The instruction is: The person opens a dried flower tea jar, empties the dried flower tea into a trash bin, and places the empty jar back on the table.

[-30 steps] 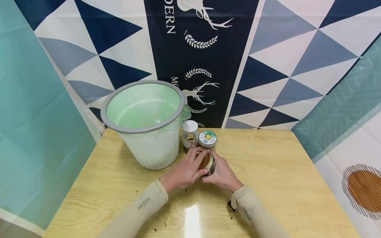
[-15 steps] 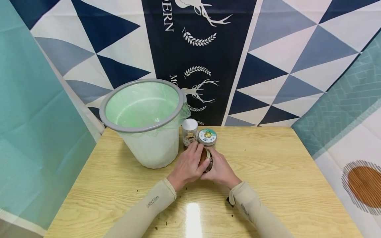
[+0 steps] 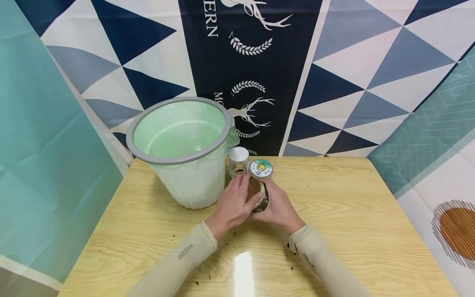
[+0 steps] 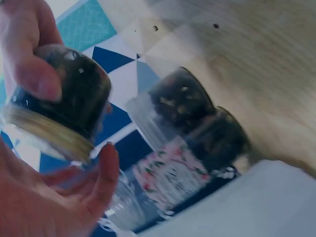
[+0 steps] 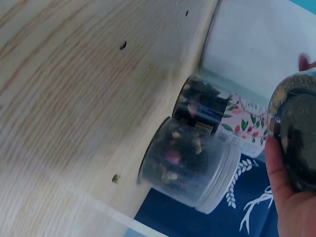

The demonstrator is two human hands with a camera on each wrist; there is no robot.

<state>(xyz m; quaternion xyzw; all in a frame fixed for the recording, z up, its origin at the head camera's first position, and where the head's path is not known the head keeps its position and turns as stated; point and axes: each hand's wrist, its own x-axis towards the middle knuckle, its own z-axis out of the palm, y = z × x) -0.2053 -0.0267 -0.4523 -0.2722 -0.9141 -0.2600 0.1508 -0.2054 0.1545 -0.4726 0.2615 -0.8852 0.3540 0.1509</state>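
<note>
In the head view a small jar [image 3: 264, 203] of dark contents is held tilted, its brown-topped lid [image 3: 253, 188] with a gold rim facing left. My left hand [image 3: 231, 203] grips this lid, thumb at the near edge and fingers over the far side. Around the body of the jar is my right hand [image 3: 281, 208]; the right wrist view shows the jar's base [image 5: 303, 133] close up. Just behind the hands stand two other jars, one with a plain white cap [image 3: 238, 154], the other with a green-and-white printed lid [image 3: 261, 168]. Their lower parts are hidden by the hands.
A large white bin [image 3: 193, 185] with a grey rim and green liner stands left of the jars. Dark crumbs [image 3: 197, 283] lie scattered over the wooden table [image 3: 345, 222]. Patterned cloth [image 3: 330, 82] hangs behind the table's back edge.
Both hands and the jar have shifted slightly away from me, nearer the standing jars. The left fingers closed further over the lid, then spread back, so more of its top shows now.
</note>
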